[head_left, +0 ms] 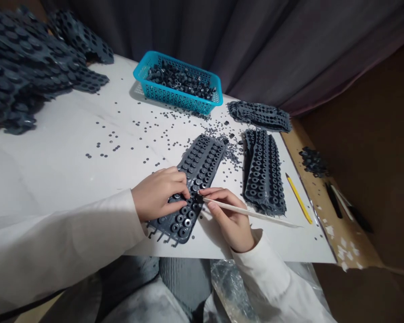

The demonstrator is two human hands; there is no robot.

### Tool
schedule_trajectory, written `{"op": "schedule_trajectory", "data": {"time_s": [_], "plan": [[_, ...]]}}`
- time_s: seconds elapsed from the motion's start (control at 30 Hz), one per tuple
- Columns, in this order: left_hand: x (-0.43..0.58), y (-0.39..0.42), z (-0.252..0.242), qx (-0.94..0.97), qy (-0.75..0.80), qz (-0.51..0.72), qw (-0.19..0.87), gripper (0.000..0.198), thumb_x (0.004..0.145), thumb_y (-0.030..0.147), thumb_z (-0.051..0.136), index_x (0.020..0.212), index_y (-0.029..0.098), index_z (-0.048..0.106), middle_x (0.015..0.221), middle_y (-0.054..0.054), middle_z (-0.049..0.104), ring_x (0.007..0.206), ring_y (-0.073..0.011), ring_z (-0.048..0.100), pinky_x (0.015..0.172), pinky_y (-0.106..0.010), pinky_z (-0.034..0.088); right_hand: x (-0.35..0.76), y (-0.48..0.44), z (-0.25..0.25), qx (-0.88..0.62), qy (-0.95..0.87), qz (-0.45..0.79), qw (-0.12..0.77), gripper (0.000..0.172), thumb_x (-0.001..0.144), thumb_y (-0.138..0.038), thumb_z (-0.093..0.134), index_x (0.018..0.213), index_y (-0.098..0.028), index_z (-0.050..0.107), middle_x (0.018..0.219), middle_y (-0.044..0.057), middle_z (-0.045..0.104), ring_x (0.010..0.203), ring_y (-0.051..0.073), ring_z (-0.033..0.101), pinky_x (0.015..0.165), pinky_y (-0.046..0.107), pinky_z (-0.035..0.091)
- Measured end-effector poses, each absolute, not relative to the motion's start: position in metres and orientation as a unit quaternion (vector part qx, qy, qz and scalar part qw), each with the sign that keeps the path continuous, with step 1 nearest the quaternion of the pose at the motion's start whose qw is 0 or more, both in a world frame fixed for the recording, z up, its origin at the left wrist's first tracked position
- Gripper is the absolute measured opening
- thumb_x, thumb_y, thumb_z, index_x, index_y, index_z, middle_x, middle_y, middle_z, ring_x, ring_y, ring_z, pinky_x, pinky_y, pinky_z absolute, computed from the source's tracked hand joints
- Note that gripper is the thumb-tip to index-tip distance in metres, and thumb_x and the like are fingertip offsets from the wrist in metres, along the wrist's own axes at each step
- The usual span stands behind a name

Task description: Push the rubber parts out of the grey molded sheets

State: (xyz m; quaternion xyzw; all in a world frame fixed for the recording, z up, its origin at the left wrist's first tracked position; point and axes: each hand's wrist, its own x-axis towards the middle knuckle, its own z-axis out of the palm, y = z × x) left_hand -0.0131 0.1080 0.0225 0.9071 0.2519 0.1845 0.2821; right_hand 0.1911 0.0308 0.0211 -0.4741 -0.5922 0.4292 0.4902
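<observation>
Dark grey, the studded sheet [202,157] lies near the desk's [70,193] front edge under my left hand [163,190], whose grip I cannot tell; my right hand [230,220] pinches a pale stick [259,214]. Open room spreads left; a studded stack [263,175] crowds the right.

White stick [252,213]: I can't make out its tip.
Dark sheet [198,175]: left hand [163,190] hides part from me.
Far-left pile [30,63]: cut off at left edge.
</observation>
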Motion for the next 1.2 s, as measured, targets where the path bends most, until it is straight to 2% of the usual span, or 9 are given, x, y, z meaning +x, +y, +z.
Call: {"op": "schedule_trajectory", "data": {"time_s": [0.37,0.57,0.63,0.8,1.03,1.1,1.2], "plan": [[-0.012,0.108,0.025,0.901,0.248,0.221,0.28,0.017,0.089,0.027,0.052,0.087,0.018,0.065,0.084,-0.005,0.056,0.082,-0.0185,0.048,0.074,-0.03,0.038,0.19,0.031,0.024,-0.487,-0.606,0.4,0.486,0.004,0.086,-0.025,0.059,0.087,-0.022,0.062,0.097,0.006,0.069,0.094,0.02,0.063,0.083,0.035,0.05],[-0.012,0.108,0.025,0.903,0.248,0.209,0.282,0.015,0.088,0.026,0.053,0.091,0.018,0.065,0.086,-0.005,0.056,0.085,-0.0191,0.048,0.075,-0.03,0.038,0.193,0.032,0.025,-0.534,-0.626,0.337,0.458,0.005,0.084,-0.025,0.061,0.083,-0.02,0.064,0.076,0.002,0.063,0.07,0.015,0.059,0.063,0.027,0.046],[-0.012,0.107,0.025,0.905,0.249,0.201,0.281,0.015,0.087,0.026,0.053,0.091,0.018,0.066,0.087,-0.005,0.057,0.085,-0.0194,0.049,0.075,-0.03,0.038,0.194,0.032,0.026,-0.549,-0.622,0.328,0.452,0.005,0.084,-0.023,0.062,0.082,-0.02,0.064,0.075,0.002,0.063,0.067,0.014,0.059,0.061,0.026,0.045],[-0.016,0.112,0.031,0.917,0.251,0.18,0.253,0.016,0.085,0.023,0.052,0.091,0.018,0.065,0.089,-0.005,0.058,0.086,-0.0202,0.049,0.076,-0.032,0.038,0.192,0.032,0.028,-0.557,-0.639,0.285,0.447,0.004,0.082,-0.021,0.063,0.081,-0.02,0.067,0.075,0.004,0.065,0.067,0.015,0.061,0.062,0.027,0.048],[-0.037,0.09,0.066,0.929,0.308,0.143,0.149,0.019,0.087,0.029,0.049,0.09,0.018,0.064,0.087,-0.006,0.06,0.084,-0.0235,0.052,0.075,-0.037,0.04,0.192,0.035,0.024,-0.487,-0.719,0.246,0.431,0.007,0.082,-0.019,0.061,0.085,-0.02,0.067,0.082,0.008,0.067,0.078,0.018,0.063,0.067,0.03,0.052],[-0.041,0.064,0.065,0.93,0.294,0.139,0.168,0.016,0.087,0.027,0.05,0.09,0.02,0.064,0.086,-0.006,0.061,0.082,-0.0228,0.054,0.074,-0.036,0.042,0.193,0.036,0.022,-0.473,-0.733,0.238,0.426,0.007,0.082,-0.019,0.06,0.086,-0.02,0.066,0.085,0.009,0.067,0.082,0.019,0.063,0.071,0.032,0.052],[-0.048,0.025,0.046,0.923,0.256,0.147,0.246,0.018,0.083,0.021,0.051,0.097,0.022,0.062,0.098,-0.004,0.064,0.089,-0.0212,0.057,0.077,-0.033,0.047,0.193,0.036,0.019,-0.462,-0.749,0.224,0.418,0.008,0.084,-0.02,0.058,0.088,-0.021,0.064,0.094,0.011,0.068,0.09,0.021,0.063,0.078,0.036,0.052]]}}
